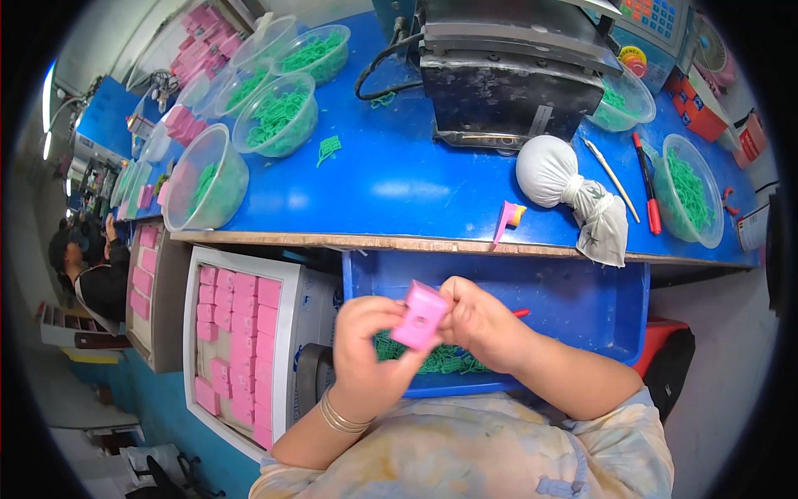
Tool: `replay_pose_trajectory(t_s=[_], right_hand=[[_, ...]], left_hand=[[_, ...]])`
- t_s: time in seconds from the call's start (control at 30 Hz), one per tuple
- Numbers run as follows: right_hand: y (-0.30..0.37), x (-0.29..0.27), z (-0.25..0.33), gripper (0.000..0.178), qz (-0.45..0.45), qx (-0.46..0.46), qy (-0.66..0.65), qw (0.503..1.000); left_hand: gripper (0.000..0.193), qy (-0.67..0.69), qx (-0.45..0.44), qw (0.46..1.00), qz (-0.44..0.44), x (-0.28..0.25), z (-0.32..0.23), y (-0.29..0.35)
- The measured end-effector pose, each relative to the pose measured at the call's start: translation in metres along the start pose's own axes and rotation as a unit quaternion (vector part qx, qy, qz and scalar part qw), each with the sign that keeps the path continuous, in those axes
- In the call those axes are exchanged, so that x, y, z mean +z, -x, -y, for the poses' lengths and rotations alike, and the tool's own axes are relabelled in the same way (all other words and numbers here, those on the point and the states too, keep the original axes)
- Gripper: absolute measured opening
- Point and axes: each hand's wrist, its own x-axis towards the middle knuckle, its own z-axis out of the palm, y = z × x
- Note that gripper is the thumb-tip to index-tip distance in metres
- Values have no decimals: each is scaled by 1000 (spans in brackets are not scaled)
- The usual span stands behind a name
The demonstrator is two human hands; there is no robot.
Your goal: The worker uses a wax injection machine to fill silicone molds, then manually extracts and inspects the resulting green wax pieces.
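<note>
A small pink block [420, 315], box-shaped with a round dent in its face, is held up over a blue tray [573, 279]. My left hand [366, 345] grips it between thumb and fingers on its left side. On the other side my right hand [484, 324] has its fingers bent and pinched against the block's right edge. A thin red tip [521, 313] shows just past my right hand; whether I hold it or it lies in the tray cannot be told. Green net-like scraps [449, 361] lie in the tray below my hands.
Left, a white-framed box [195, 366] holds rows of pink blocks [243, 324]. On the blue table [366, 191] are tubs of green scraps [277, 116], a black machine [511, 91], a tied white cloth bundle [549, 172], a red marker [647, 187] and a thin stick [611, 176]. Another person [100, 274] sits far left.
</note>
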Motion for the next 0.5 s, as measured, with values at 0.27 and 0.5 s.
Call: replay_pose_trajectory(t_s=[0.27, 0.5], right_hand=[[0, 1, 5, 38, -15, 72, -12, 997], [6, 4, 2, 38, 17, 78, 100, 992]], left_hand=[[76, -17, -27, 998, 59, 3, -1, -3], [85, 396, -308, 854, 138, 3, 8, 0]])
